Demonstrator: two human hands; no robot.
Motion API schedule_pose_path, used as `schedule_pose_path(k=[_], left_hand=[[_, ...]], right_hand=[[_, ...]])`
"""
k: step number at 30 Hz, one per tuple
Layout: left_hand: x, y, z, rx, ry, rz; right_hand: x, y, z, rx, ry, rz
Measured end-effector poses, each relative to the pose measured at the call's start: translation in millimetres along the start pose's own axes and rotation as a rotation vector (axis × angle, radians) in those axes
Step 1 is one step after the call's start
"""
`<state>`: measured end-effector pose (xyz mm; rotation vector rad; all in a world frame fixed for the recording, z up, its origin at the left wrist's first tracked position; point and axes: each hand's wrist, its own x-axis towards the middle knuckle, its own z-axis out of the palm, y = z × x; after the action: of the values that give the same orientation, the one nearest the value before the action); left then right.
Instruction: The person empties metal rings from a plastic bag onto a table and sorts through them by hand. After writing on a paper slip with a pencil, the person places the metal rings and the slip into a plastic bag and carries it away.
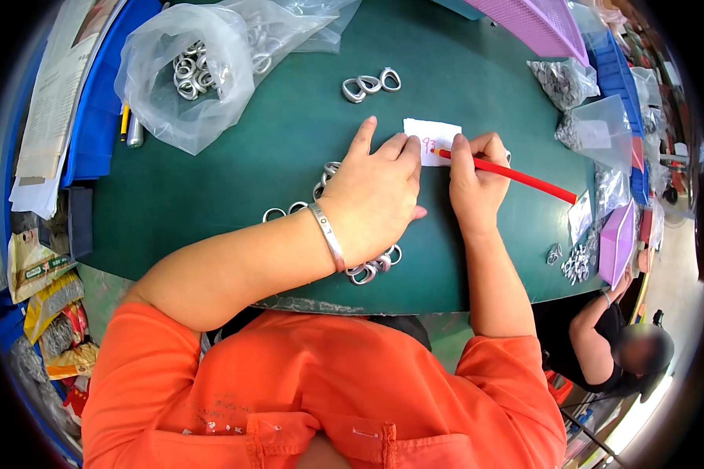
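Note:
My right hand (479,184) is closed around a red pen (528,179), its tip on a small white slip of paper (444,131). Reddish figures that look like "93" are written on the slip. My left hand (375,191) lies flat, fingers extended, with its fingertips at the slip's left edge. Several silver metal rings (365,272) show around my left wrist, partly covered by the hand and forearm. Beyond my left hand, three more silver rings (370,84) lie on the green table (289,144).
A clear plastic bag (184,129) of metal rings lies open at the upper left, beside a blue tray (105,102) with papers. Purple baskets (618,242) and bagged parts (567,82) line the right side. Another person (594,344) sits at the lower right.

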<state>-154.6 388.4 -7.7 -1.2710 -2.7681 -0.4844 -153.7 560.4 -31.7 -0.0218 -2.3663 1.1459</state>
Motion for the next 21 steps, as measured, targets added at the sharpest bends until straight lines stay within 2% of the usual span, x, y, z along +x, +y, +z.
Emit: schedule_pose_path(k=[2,3,5,6,7,9,11,12,14,15,16,18,19,20,21], left_hand=[[0.5,0.6,-0.2,-0.009,-0.027,-0.003],[0.8,2.6,0.9,0.002,-0.015,-0.006],[2.6,2.7,-1.4,-0.178,0.224,-0.059],[4.1,4.8,-7.5,-0.302,0.253,-0.094],[2.3,3.7,-22.4,-0.498,0.262,-0.134],[-1.1,-3.2,-30.7,-0.841,0.433,-0.222],[-9.3,-13.2,-34.6,-1.02,0.747,-0.283],[-18.3,-10.5,-49.3,-1.349,0.898,-0.357],[-49.7,-25.6,-76.0,-1.283,1.097,-0.371],[-63.2,-39.3,-86.8,-0.986,1.223,-0.415],[-77.7,-55.8,-96.0,-0.814,1.287,-0.47],[-111.8,-94.2,-104.9,-0.132,1.098,-0.683],[-124.2,-117.4,-103.8,0.213,1.013,-0.616],[-131.8,-132.7,-98.9,0.259,0.9,-0.674],[-136.7,-147.4,-91.0,0.27,0.815,-0.724]], right_hand=[[-4.2,2.3,-2.8,0.133,-0.092,0.192],[-6.0,-0.5,-4.2,0.137,-0.09,0.177],[-6.4,-12.6,2.5,0.275,0.049,0.011],[-8.4,-26.6,5.1,0.34,-0.007,0.033],[-3.3,-30.5,1.1,-0.065,-0.108,-0.419],[-2.7,-54.2,6.4,0.111,-0.342,-0.239],[-0.5,-84.0,16.4,-0.092,-0.28,-0.649],[3.6,-84.9,24.3,0.058,-0.27,-0.758],[21.9,-95.7,20.0,0.025,-0.312,-0.729],[35.3,-92.0,16.4,-0.061,-0.323,-0.696],[48.3,-83.1,19.5,-0.077,-0.298,-0.589],[70.2,-59.1,25.7,-0.03,-0.382,-0.317],[80.2,-43.2,30.2,-0.131,-0.42,-0.313],[85.7,-32.3,34.5,-0.146,-0.468,-0.329],[89.2,-31.0,38.2,-0.2,-0.571,-0.249]])
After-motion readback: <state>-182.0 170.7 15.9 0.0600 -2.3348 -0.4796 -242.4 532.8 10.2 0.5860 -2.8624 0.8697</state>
